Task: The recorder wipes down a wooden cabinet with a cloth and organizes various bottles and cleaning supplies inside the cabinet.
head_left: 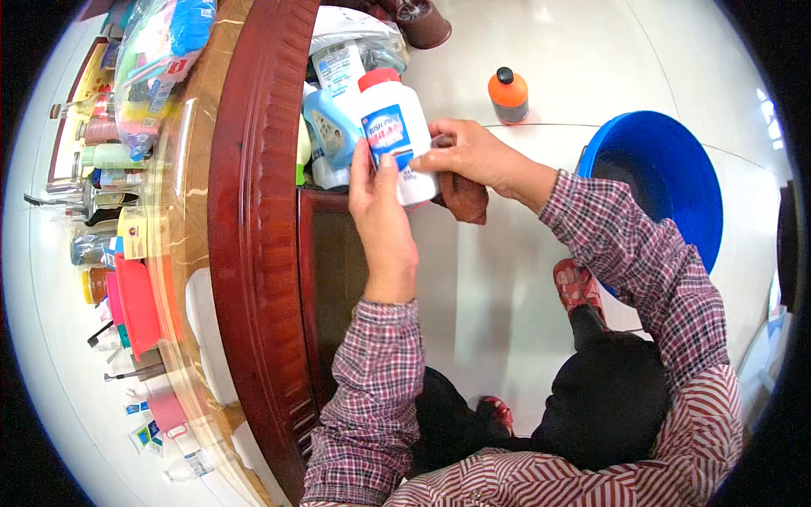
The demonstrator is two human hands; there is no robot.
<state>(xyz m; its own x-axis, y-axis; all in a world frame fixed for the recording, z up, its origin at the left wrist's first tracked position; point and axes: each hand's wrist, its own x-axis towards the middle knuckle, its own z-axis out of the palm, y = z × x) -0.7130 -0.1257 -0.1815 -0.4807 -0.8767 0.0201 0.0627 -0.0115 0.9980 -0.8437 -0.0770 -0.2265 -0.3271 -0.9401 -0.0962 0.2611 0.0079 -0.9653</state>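
Observation:
A white plastic bottle (412, 118) with a red cap and a blue label stands nearly upright between my hands. My left hand (384, 224) grips it low on its left side, thumb and fingers against the label. Close against the bottle's right side is my right hand (465, 156), its fingers closed on a brown cloth (465, 200) that hangs below them. Part of the cloth is hidden by the hand and the bottle. Just behind the bottle are a light blue bottle (331, 127) and a white container (338, 68) with printed labels.
On the tiled floor stand an orange bottle (509, 100) with a black cap and a large blue tub (708, 190). A dark red wooden furniture edge (253, 186) runs along my left. Its top holds a red basin (135, 300) and several bottles. A brown pot (422, 27) sits far ahead.

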